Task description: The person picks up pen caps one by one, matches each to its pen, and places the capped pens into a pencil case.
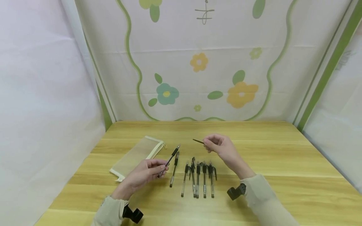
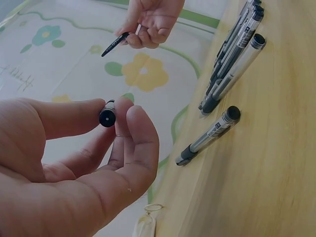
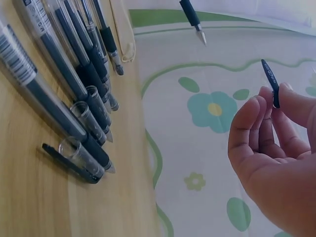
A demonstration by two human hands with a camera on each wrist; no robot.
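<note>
My left hand [image 1: 144,173] pinches an uncapped gel pen [image 1: 173,153] with a black grip near its rear end, tip pointing up and away. The pen's black end [image 2: 107,117] faces the camera in the left wrist view. Farther right, my right hand [image 1: 222,147] holds a pen cap [image 3: 270,83] between thumb and fingertips; its black clip shows, while the fingers hide most of the rest. The cap is raised and apart from the pen. Below, between the hands, lie several clear pens [image 1: 197,180] in a row, with loose caps [image 3: 81,165] beside their tips.
One more pen [image 1: 175,169] lies alone just right of my left hand. A pale mesh zip pouch [image 1: 135,153] rests behind that hand on the wooden table [image 1: 282,157]. A flower-patterned cloth [image 1: 181,37] hangs at the back, with white panels on both sides.
</note>
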